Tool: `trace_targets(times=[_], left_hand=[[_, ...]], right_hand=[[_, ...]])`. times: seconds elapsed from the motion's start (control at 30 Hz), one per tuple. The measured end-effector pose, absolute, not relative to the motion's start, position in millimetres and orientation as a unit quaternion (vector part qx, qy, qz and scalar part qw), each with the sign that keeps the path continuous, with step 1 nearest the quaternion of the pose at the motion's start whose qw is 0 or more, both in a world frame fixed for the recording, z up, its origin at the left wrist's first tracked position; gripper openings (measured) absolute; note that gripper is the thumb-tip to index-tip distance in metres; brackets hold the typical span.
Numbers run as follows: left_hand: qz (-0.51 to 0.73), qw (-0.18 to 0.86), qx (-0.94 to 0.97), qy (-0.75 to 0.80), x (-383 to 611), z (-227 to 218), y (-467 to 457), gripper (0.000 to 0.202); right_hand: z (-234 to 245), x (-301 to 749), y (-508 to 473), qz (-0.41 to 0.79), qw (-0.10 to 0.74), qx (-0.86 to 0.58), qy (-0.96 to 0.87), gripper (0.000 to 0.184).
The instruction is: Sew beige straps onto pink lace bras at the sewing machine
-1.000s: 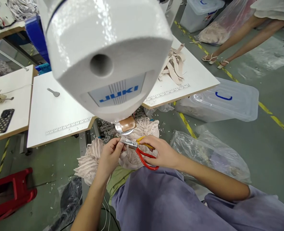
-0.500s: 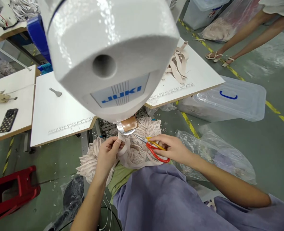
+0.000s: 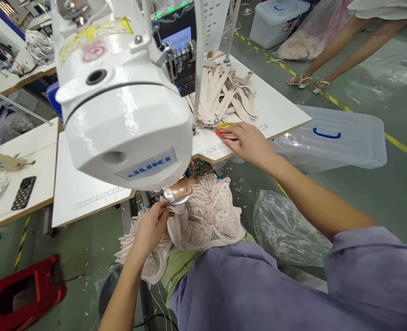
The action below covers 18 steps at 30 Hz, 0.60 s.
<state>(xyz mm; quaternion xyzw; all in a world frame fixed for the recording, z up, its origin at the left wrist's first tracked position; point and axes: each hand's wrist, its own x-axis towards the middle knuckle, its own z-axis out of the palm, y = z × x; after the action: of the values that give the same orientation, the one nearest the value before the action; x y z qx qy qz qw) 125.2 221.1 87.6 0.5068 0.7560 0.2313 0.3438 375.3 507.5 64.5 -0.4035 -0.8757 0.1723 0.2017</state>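
My left hand (image 3: 152, 228) pinches the pale pink lace garment (image 3: 208, 216) just under the arm of the white JUKI sewing machine (image 3: 121, 115). The lace hangs over my lap. My right hand (image 3: 247, 141) reaches out to the white table (image 3: 279, 108) on the right. Its fingers lie over the red and yellow scissors (image 3: 225, 132), which rest on the table edge beside a pile of beige straps (image 3: 224, 94). Whether the hand still grips the scissors is not clear.
A clear plastic bin with a blue handle (image 3: 330, 140) sits on the floor at right, a crumpled plastic bag (image 3: 286, 230) nearer me. A red stool (image 3: 20, 294) is at lower left. A phone (image 3: 23, 193) lies on the left table. Another person's legs (image 3: 337, 55) are at top right.
My right hand has carried the scissors away from the lace up to the table at right. My left hand stays on the fabric under the machine. The view has tilted up.
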Motion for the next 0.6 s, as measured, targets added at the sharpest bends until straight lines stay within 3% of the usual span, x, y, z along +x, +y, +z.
trace_targets(times=[0.07,0.13,0.2,0.3,0.43,0.53,0.6], left_hand=[[0.224,0.260,0.521,0.782,127.6,77.9,219.5,0.021],[0.233,0.202,0.553,0.774,139.8,69.9,218.1,0.020],[0.245,0.185,0.597,0.741,158.9,67.6,218.1,0.024],[0.257,0.180,0.649,0.693,188.2,75.9,221.4,0.029],[0.328,0.227,0.583,0.708,210.8,97.1,232.5,0.035],[0.408,0.294,0.469,0.726,215.8,109.3,241.2,0.041],[0.430,0.281,0.431,0.742,214.3,112.4,243.4,0.043]], right_hand=[[64.1,376.4,464.2,0.266,0.210,-0.383,-0.859,0.037],[58.7,379.2,413.4,0.440,0.119,-0.262,-0.851,0.035],[51.0,379.5,369.9,0.503,0.066,-0.163,-0.846,0.051],[44.7,372.1,333.9,0.561,0.106,-0.148,-0.808,0.073],[60.3,354.1,329.5,0.669,0.217,-0.240,-0.669,0.052],[80.7,338.7,339.8,0.686,0.261,-0.290,-0.614,0.031],[89.6,328.8,350.7,0.685,0.276,-0.295,-0.607,0.023]])
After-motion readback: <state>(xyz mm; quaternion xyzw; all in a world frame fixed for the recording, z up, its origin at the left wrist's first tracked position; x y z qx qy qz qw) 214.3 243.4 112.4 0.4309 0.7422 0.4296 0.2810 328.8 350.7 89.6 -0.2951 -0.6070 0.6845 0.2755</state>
